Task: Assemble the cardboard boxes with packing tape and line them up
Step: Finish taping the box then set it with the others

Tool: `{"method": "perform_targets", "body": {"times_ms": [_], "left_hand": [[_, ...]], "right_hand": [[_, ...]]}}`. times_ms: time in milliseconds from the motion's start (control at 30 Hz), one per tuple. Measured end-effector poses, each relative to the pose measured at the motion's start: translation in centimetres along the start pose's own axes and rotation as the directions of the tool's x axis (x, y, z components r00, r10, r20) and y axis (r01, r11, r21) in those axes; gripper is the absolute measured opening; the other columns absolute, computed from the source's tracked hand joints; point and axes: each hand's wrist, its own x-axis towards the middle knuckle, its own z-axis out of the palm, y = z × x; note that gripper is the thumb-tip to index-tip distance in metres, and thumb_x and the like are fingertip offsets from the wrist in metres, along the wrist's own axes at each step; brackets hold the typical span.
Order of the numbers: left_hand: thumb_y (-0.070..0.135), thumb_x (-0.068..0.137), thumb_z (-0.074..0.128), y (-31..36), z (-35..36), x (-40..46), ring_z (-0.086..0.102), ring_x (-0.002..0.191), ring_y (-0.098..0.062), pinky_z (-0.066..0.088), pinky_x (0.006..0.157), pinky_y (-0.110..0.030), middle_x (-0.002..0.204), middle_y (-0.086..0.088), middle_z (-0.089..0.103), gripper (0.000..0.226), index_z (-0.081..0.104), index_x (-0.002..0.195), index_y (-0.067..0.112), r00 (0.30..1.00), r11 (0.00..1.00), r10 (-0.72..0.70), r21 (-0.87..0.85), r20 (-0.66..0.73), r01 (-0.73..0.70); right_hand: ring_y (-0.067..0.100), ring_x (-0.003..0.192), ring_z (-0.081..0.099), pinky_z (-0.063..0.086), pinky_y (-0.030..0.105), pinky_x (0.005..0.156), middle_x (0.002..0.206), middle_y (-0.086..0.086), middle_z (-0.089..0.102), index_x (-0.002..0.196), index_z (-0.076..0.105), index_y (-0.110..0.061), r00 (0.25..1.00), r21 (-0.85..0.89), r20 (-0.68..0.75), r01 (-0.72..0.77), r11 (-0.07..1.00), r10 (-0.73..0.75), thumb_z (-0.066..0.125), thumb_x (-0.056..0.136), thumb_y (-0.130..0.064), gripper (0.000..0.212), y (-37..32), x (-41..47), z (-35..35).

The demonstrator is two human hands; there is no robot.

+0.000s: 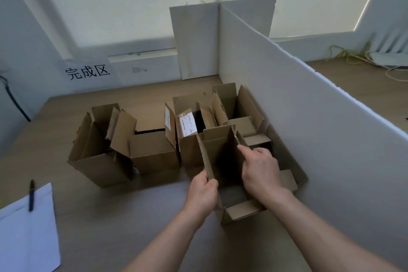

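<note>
while its flaps stand open, the nearest cardboard box [223, 161] sits on the wooden table [136, 216] at the near right of the group, just beside the white partition board [309, 128]. the left hand [202, 194] pinches the near end of the box's raised left flap between thumb and curled fingers. the right hand [260, 170] rests over the box's right edge, its index finger stretched out to touch the right flap near the top while the other fingers lie loosely bent; whether they grip anything cannot be told. a lower flap of this box juts toward the near side, below the right forearm. behind it, touching or nearly so, stand more open boxes: one with a white label [187, 125] on its inner wall, and another far-right box [236, 106] against the partition. further left, two more open boxes stand side by side, a middle box [154, 154] and a left box [99, 161], their flaps tilted at odd angles. on the far wall hangs a paper sign [88, 72] with dark characters. at the near left edge of the table lies a white sheet [28, 234] with a black pen [32, 194] resting on it. beyond the partition, at the far right, yellowish cables [346, 55] lie tangled on another surface.
</note>
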Motion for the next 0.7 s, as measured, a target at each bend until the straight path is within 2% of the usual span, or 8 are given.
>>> {"method": "perform_targets", "body": {"times_ms": [67,133,300,400,467,533,600,700], "left_hand": [[0.007,0.095,0.039,0.3,0.3,0.4,0.062,0.097,-0.028,0.057,0.084,-0.052,0.102,-0.005,0.066,0.031,0.061,0.111,0.024,1.0,1.0,0.002,-0.011,0.002,-0.002],[0.006,0.097,0.037,0.8,0.2,0.9,0.06,0.098,-0.024,0.054,0.09,-0.052,0.103,0.001,0.064,0.034,0.057,0.117,0.024,1.0,1.0,0.006,-0.018,0.004,-0.006],[0.007,0.1,0.037,1.7,-0.7,2.3,0.058,0.1,-0.022,0.055,0.091,-0.049,0.104,0.006,0.059,0.036,0.05,0.124,0.029,1.0,1.0,-0.003,0.0,0.009,0.003],[0.012,0.1,0.04,1.7,-1.2,2.4,0.056,0.114,-0.025,0.05,0.1,-0.049,0.127,0.0,0.059,0.041,0.047,0.138,0.025,0.999,0.998,0.012,0.057,0.035,-0.014],[0.02,0.101,0.044,1.7,-1.4,1.8,0.05,0.127,-0.027,0.045,0.106,-0.048,0.146,-0.003,0.048,0.05,0.034,0.15,0.027,0.998,0.993,0.025,0.111,0.057,-0.032],[0.026,0.102,0.046,1.8,-2.0,0.9,0.04,0.138,-0.024,0.038,0.112,-0.043,0.156,-0.002,0.034,0.059,0.02,0.155,0.021,0.998,0.984,0.056,0.169,0.039,-0.062],[0.028,0.103,0.045,1.6,-3.0,0.1,0.031,0.144,-0.02,0.029,0.117,-0.038,0.158,-0.002,0.03,0.059,0.02,0.155,0.017,0.993,0.972,0.114,0.205,0.014,-0.115],[0.029,0.104,0.042,0.8,-5.4,-1.8,0.027,0.145,-0.016,0.025,0.119,-0.035,0.158,0.0,0.03,0.055,0.024,0.154,0.018,0.983,0.955,0.184,0.24,-0.01,-0.176]], "right_hand": [[0.02,0.117,0.056,0.05,0.033,0.096,0.124,0.003,0.064,0.145,0.047,-0.024,1.0,0.118,0.007,-0.02,0.993,0.019,0.048,0.1,-0.01,0.047,0.3,0.6,0.3],[0.019,0.114,0.059,0.051,0.032,0.097,0.124,0.002,0.065,0.144,0.048,-0.024,1.0,0.166,0.008,-0.022,0.986,0.021,0.048,0.1,-0.01,0.046,0.3,1.2,0.6],[0.021,0.116,0.059,0.048,0.033,0.099,0.127,0.002,0.064,0.142,0.051,-0.027,0.99,0.289,0.055,-0.138,0.947,0.128,0.048,0.1,-0.013,0.044,0.2,2.8,0.6],[0.021,0.118,0.057,0.047,0.036,0.101,0.131,0.001,0.062,0.142,0.051,-0.028,0.987,0.332,0.092,-0.155,0.931,0.131,0.051,0.1,-0.015,0.045,0.1,2.9,0.5],[0.02,0.126,0.052,0.044,0.036,0.105,0.137,0.0,0.058,0.144,0.049,-0.027,0.985,0.322,0.125,-0.15,0.935,0.115,0.053,0.099,-0.015,0.046,-0.2,2.5,0.4],[0.02,0.137,0.043,0.037,0.035,0.11,0.147,0.0,0.049,0.144,0.048,-0.025,0.988,0.278,0.122,-0.124,0.952,0.093,0.054,0.098,-0.014,0.047,-0.7,2.0,0.2],[0.02,0.142,0.037,0.033,0.035,0.113,0.152,0.002,0.043,0.143,0.049,-0.024,0.994,0.241,0.085,-0.093,0.966,0.075,0.054,0.099,-0.016,0.046,-1.8,1.4,-0.3],[0.019,0.143,0.035,0.029,0.034,0.114,0.153,0.002,0.042,0.142,0.051,-0.022,0.999,0.22,0.031,-0.017,0.975,0.011,0.055,0.099,-0.02,0.044,-4.3,0.0,-1.5]]}}
